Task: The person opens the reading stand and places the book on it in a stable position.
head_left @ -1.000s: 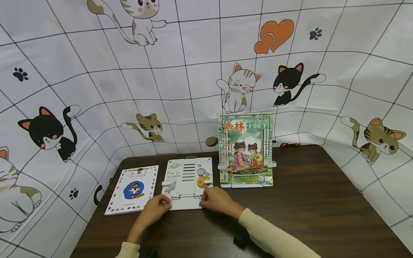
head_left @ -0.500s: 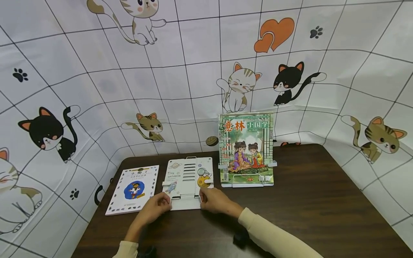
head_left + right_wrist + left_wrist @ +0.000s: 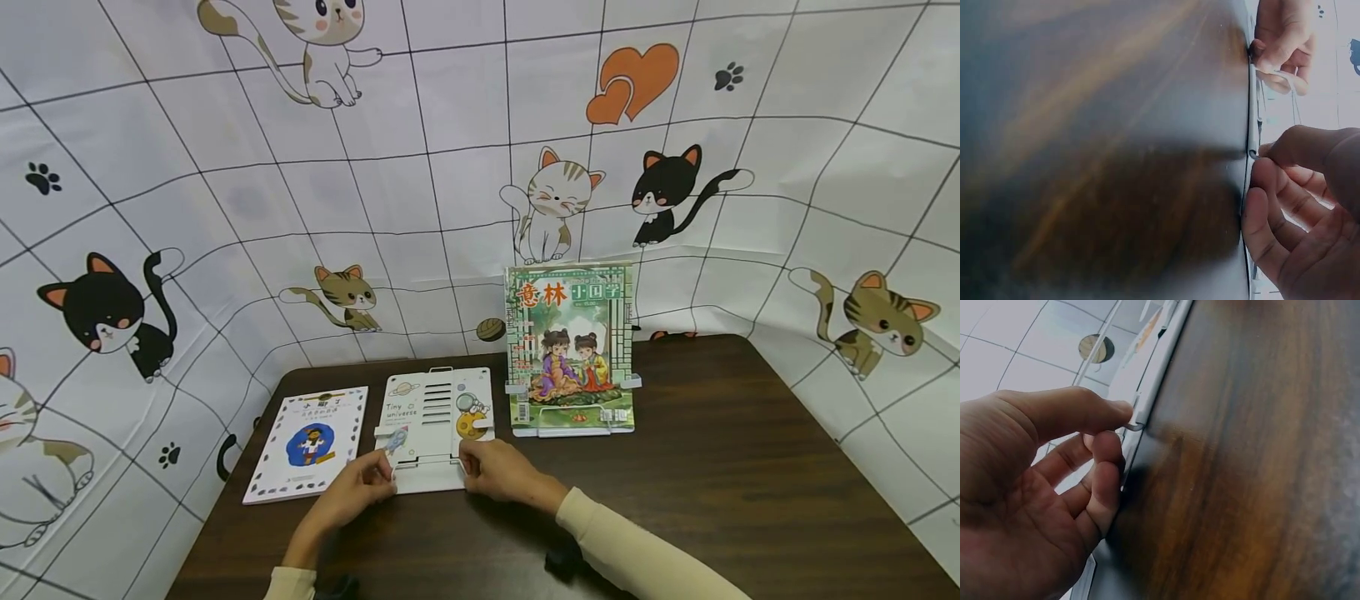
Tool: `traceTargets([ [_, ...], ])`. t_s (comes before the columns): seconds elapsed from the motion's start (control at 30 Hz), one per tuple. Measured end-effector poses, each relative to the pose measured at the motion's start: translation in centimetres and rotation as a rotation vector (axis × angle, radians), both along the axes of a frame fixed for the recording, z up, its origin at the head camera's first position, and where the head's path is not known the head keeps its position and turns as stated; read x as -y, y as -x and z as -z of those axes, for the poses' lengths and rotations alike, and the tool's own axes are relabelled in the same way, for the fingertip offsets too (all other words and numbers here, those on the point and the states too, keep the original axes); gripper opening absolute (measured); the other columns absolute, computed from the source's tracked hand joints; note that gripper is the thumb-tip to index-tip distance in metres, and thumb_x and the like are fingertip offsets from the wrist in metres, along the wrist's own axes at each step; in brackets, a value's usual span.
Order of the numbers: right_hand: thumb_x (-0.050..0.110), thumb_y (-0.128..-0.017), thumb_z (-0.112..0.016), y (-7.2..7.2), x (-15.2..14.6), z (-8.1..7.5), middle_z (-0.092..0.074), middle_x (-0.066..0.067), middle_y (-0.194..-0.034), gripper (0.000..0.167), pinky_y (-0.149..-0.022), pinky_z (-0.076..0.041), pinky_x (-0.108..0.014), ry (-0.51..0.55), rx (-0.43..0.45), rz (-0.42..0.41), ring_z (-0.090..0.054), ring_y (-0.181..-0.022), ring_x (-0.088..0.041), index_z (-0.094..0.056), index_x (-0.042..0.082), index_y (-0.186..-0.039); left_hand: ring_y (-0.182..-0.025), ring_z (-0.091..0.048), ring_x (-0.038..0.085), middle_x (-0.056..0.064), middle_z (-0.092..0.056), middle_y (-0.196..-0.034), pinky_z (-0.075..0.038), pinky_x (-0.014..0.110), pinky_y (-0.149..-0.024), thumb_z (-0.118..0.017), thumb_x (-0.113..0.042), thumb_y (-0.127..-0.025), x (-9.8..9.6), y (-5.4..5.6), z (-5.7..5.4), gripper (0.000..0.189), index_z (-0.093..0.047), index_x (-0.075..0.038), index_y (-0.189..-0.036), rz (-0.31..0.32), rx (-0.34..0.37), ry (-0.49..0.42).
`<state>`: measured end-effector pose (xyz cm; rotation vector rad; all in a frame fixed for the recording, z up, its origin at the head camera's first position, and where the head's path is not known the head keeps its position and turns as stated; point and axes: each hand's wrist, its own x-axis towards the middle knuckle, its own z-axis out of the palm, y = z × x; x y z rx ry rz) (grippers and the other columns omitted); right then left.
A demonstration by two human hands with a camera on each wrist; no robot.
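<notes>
The fingers (image 3: 1108, 478) of the left hand (image 3: 356, 485) are closed, thumb against forefinger, on one end of the thin wire support (image 3: 1134, 427) at the near edge of a white stand (image 3: 438, 437). The right hand (image 3: 504, 472) pinches the support's other end in the same way, its thumb and forefinger meeting at the stand's near right corner. The stand lies on the dark wooden table (image 3: 712, 467), between the two books; it bears the words "Tiny universe", a ringed planet, a rocket, an astronaut and a row of slots. Just to its left a white book (image 3: 309, 446) with a blue round picture lies flat, near the left hand. To the right, a green magazine (image 3: 572, 346) leans on a second stand (image 3: 573, 433), held by side clips. Behind hangs a white cloth (image 3: 450, 196) printed with cats.
</notes>
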<state>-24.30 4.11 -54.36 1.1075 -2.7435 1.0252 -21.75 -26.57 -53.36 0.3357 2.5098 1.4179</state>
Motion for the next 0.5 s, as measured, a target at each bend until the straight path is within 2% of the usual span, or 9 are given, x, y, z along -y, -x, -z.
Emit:
traceTargets([
  [0.07, 0.012, -0.087, -0.076, 0.0, -0.3, 0.0, -0.054, 0.011, -0.072, 0.022, -0.058, -0.039, -0.023, 0.001, -0.007, -0.014, -0.046, -0.065, -0.003, -0.055, 0.019, -0.087, -0.065, -0.053, 0.012, 0.003, -0.058, -0.075, -0.045, 0.025, -0.061, -0.079, -0.007, -0.092, -0.1, 0.0, 0.0, 0.019, -0.062, -0.003, -0.098, -0.019, 0.01, 0.005],
  [0.13, 0.013, -0.09, -0.076, 0.1, -0.5, -0.2, -0.057, 0.01, -0.074, 0.02, -0.06, -0.041, -0.022, -0.011, 0.025, -0.02, -0.048, -0.066, -0.001, -0.057, 0.019, -0.088, -0.066, -0.054, 0.012, 0.002, -0.059, -0.076, -0.046, 0.025, -0.061, -0.079, -0.008, -0.092, -0.2, 0.0, 0.1, 0.019, -0.063, -0.003, -0.099, -0.037, 0.021, 0.007],
  [0.2, 0.007, -0.09, -0.078, -0.6, -0.7, -2.3, -0.062, 0.008, -0.076, 0.019, -0.061, -0.046, -0.021, -0.011, 0.141, -0.016, -0.052, -0.066, 0.0, -0.061, 0.016, -0.089, -0.068, -0.056, 0.012, 0.002, -0.061, -0.078, -0.047, 0.025, -0.062, -0.079, -0.008, -0.092, -0.1, 0.1, 0.1, 0.019, -0.064, -0.002, -0.102, -0.035, 0.03, -0.002],
  [0.33, 0.008, -0.094, -0.077, -0.1, -1.7, -3.0, -0.069, 0.004, -0.084, 0.011, -0.068, -0.051, -0.021, -0.019, 0.237, -0.003, -0.057, -0.072, 0.0, -0.068, 0.012, -0.093, -0.072, -0.06, 0.014, 0.007, -0.066, -0.085, -0.053, 0.027, -0.066, -0.074, -0.005, -0.095, 0.4, 0.3, -0.3, 0.02, -0.066, 0.004, -0.11, -0.037, 0.048, -0.044],
  [0.4, 0.008, -0.095, -0.076, 0.3, -2.3, -3.3, -0.071, 0.002, -0.086, 0.007, -0.068, -0.05, -0.023, -0.015, 0.244, 0.034, -0.057, -0.073, -0.001, -0.07, 0.011, -0.095, -0.075, -0.063, 0.016, 0.011, -0.068, -0.09, -0.056, 0.029, -0.068, -0.07, -0.003, -0.097, 0.6, 0.4, -0.8, 0.019, -0.066, 0.006, -0.113, -0.085, 0.053, -0.061],
  [0.5, 0.007, -0.096, -0.074, 0.8, -3.2, -3.6, -0.071, -0.001, -0.087, 0.005, -0.065, -0.049, -0.024, 0.018, 0.237, 0.126, -0.057, -0.072, -0.004, -0.069, 0.007, -0.097, -0.078, -0.065, 0.018, 0.014, -0.068, -0.098, -0.058, 0.03, -0.069, -0.067, -0.003, -0.101, 0.7, 0.6, -1.9, 0.018, -0.067, 0.006, -0.115, -0.198, 0.023, -0.045],
])
